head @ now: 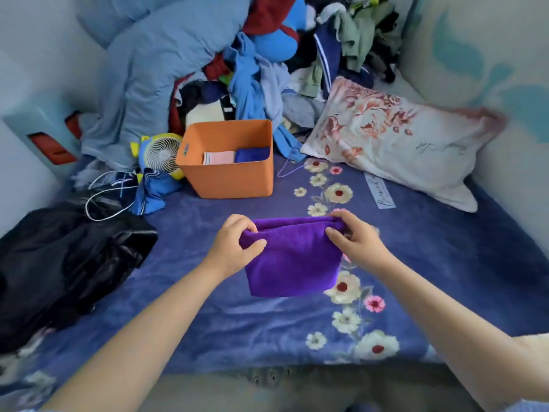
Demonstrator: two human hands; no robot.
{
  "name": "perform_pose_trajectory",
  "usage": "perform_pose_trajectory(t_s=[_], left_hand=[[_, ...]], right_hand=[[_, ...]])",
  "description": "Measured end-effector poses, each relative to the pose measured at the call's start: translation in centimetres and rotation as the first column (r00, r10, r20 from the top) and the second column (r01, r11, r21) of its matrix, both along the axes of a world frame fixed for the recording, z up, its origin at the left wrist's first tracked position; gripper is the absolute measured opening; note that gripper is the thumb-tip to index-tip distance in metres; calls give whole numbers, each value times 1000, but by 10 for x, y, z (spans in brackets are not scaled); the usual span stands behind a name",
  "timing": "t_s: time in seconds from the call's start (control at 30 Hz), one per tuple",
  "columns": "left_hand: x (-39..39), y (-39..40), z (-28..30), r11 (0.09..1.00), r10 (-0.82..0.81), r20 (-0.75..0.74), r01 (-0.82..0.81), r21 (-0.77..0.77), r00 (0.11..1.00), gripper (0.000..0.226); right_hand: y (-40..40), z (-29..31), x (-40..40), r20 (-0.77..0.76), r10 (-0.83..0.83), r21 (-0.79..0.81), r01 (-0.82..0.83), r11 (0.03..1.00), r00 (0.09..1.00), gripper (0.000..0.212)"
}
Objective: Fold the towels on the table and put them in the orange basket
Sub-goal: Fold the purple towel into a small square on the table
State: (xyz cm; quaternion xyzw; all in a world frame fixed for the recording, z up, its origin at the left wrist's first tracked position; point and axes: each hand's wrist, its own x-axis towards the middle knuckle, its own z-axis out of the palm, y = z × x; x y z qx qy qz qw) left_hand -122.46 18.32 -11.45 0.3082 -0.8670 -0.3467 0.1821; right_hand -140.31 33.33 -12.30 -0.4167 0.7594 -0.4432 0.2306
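Observation:
A folded purple towel [292, 260] hangs just above the blue flowered blanket [208, 292], held by its top edge. My left hand [237, 245] pinches the towel's upper left corner. My right hand [353, 236] pinches its upper right corner. Beyond them stands the orange basket [228, 179], upright and open on top. Inside it lie a folded pink towel [218, 157] on the left and a folded dark blue towel [252, 154] on the right.
A small white fan [162, 153] sits left of the basket. A black garment [65, 257] lies at the left. A flowered pillow [395, 144] rests at the right. A heap of clothes [267, 55] and blue bedding [154, 63] fill the back.

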Motion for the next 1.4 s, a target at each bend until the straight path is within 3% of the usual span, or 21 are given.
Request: perform_pose_trajectory(t_s=[0.2, 0.33, 0.43, 0.73, 0.87, 1.03, 1.2, 1.4], left_hand=[[34, -81, -12, 998, 67, 48, -68, 8, 997, 28], [15, -134, -11, 986, 128, 0, -127, 110, 992, 33], [-11, -182, -8, 942, 251, -11, -242, 233, 968, 55], [-76, -320, -14, 829, 426, -173, -307, 468, 888, 25], [-99, -379, -21, 859, 466, -250, -366, 359, 849, 22], [-127, -457, -43, 866, 495, -235, -452, 215, 836, 36], [-140, -531, -102, 876, 470, -124, -444, 189, 874, 33], [-144, -588, -189, 887, 413, 267, -451, 97, 871, 36]], right_hand=[[-89, 3, 11, 2, 154, 46, -154, 987, 988, 20], [-145, 5, -10, 10, 183, 99, -183, 978, 983, 25], [-196, 8, -38, 34, 175, 61, -177, 982, 984, 26], [-350, -3, -95, 98, 118, -36, -115, 993, 988, 15], [-422, -14, -104, -52, 107, -72, -111, 991, 993, 22], [-506, -33, -113, -56, 72, -128, -79, 989, 996, 22], [-578, -94, -129, 78, 108, 3, -109, 994, 991, 19], [-639, -175, -142, 355, 53, 356, -188, 915, 933, 10]])
